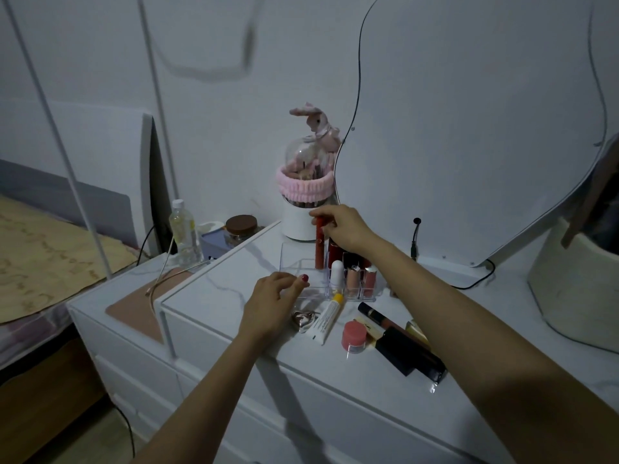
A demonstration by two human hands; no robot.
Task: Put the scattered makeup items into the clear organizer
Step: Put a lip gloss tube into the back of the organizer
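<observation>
Right hand [338,226] reached to the far side of the clear organizer [294,262], fingers pinched round the top of a red lip tube [320,242]. Tube held upright, long axis vertical, lower end already down among the far compartments, beside a darker red tube. Judged to be mid-placement: only a straight drop and a release needed. Left hand [273,303] rested on the surface [214,296] at the organizer's near-left corner, fingers loosely curled, thumb with red nail against the clear wall, holding nothing; looked to be steadying the box. Near row of slots already filled with a white stick [337,271] and two pinkish lipsticks [352,277]. Left on the surface, just near of the organizer: a white tube with yellow cap [326,318], lying with long axis running far to near, a silver heart case [303,320] just left of it, a pink jar [353,334], and long dark sticks [402,343] to the right, angled from far-left to near-right. White tube and heart case nearer to the left hand; jar and dark sticks under the right forearm, easier for the right hand.
</observation>
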